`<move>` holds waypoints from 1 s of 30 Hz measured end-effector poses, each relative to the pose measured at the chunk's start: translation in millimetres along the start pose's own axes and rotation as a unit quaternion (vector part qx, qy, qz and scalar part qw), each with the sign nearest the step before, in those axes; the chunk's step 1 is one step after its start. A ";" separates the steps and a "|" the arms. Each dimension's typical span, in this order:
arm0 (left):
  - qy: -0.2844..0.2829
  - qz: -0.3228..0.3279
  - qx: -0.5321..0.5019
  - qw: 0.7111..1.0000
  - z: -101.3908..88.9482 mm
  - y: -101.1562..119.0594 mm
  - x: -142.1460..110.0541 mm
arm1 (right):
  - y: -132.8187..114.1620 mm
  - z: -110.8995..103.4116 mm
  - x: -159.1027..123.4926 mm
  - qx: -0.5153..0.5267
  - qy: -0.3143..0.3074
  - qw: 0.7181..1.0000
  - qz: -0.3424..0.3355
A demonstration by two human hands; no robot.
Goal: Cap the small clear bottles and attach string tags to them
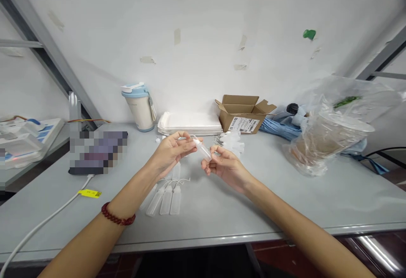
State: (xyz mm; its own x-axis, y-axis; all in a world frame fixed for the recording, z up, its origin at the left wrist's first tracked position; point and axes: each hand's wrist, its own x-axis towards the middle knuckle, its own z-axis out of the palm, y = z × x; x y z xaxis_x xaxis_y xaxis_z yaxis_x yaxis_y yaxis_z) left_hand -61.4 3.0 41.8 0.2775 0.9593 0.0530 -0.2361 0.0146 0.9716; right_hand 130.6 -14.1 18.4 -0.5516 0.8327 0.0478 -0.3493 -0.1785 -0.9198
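A small translucent plastic bottle (204, 151) is held at a tilt between my two hands above the table. My left hand (173, 151) pinches its white upper end with thumb and fingers. At the lower end, my right hand (226, 166) closes its fingers on the same bottle. Below my left hand, several flat translucent bottles (165, 202) with thin white looped strings lie side by side on the grey table. Beyond my right hand is a pile of similar translucent pieces (232, 141). Small white caps (157, 140) lie behind my left hand, partly hidden.
At the back stand a blue-lidded tumbler (142, 109), a stack of white padded sheets (190, 122) and an open cardboard box (242, 116). A plastic-bagged container (330, 136) and blue cloth (281, 128) are right. A pixelated device (101, 151) with a white cable (53, 216) lies left.
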 end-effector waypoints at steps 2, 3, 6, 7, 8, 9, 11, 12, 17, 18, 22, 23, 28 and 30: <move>0.022 0.003 0.013 1.000 0.9 -1.3 0.3 | 0.8 0.3 0.4 0.000 -0.005 1.000 0.001; 0.028 0.008 0.017 0.999 0.9 -2.3 0.5 | 1.1 0.6 0.4 0.001 -0.008 1.000 0.002; 0.023 0.018 0.007 1.000 -0.5 -5.5 1.5 | 1.2 1.7 -0.2 0.004 -0.014 1.000 0.002; 0.014 0.018 -0.001 1.000 -1.3 -6.2 1.8 | 1.0 1.9 -0.5 0.005 -0.015 1.000 0.000; 0.004 0.018 -0.009 1.000 -2.1 -6.6 2.0 | 0.8 2.0 -0.7 0.005 -0.016 1.000 -0.001; -0.004 0.017 -0.017 1.000 -2.7 -6.6 2.2 | 0.6 1.9 -0.7 0.005 -0.017 1.000 -0.003; -0.013 0.017 -0.029 0.999 -3.1 -5.9 2.4 | 0.1 1.3 -0.4 0.005 -0.017 1.000 -0.007; -0.014 0.015 -0.033 0.999 -2.9 -5.3 2.3 | 0.0 0.9 0.0 0.004 -0.017 1.000 -0.009; 0.012 0.012 -0.035 0.999 1.7 -3.0 0.5 | 0.6 -2.1 2.0 -0.011 -0.017 1.000 -0.009; 0.019 0.015 -0.034 0.999 2.5 -3.2 0.2 | 1.0 -2.5 2.1 -0.012 -0.021 1.000 -0.012; 0.023 0.028 -0.038 0.999 2.7 -5.4 0.6 | 3.0 -3.4 1.5 -0.010 -0.039 0.999 -0.022; 0.021 0.029 -0.041 0.999 2.1 -5.9 0.9 | 3.4 -3.5 1.5 -0.009 -0.040 0.999 -0.022; 0.004 0.036 -0.054 0.998 -1.3 -5.4 0.8 | 3.3 -5.5 2.7 0.007 -0.028 0.999 -0.013; -0.009 0.034 -0.056 0.998 -1.9 -3.7 0.1 | 2.9 -6.8 3.1 0.019 -0.025 0.999 -0.012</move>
State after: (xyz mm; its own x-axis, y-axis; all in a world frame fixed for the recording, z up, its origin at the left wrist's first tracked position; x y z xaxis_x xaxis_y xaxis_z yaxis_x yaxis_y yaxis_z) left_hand -62.3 3.6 37.8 0.2728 0.9541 0.1235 -0.3576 -0.0187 0.9337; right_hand 133.1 -8.5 13.2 -0.5804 0.8094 0.0895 -0.3904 -0.1802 -0.9028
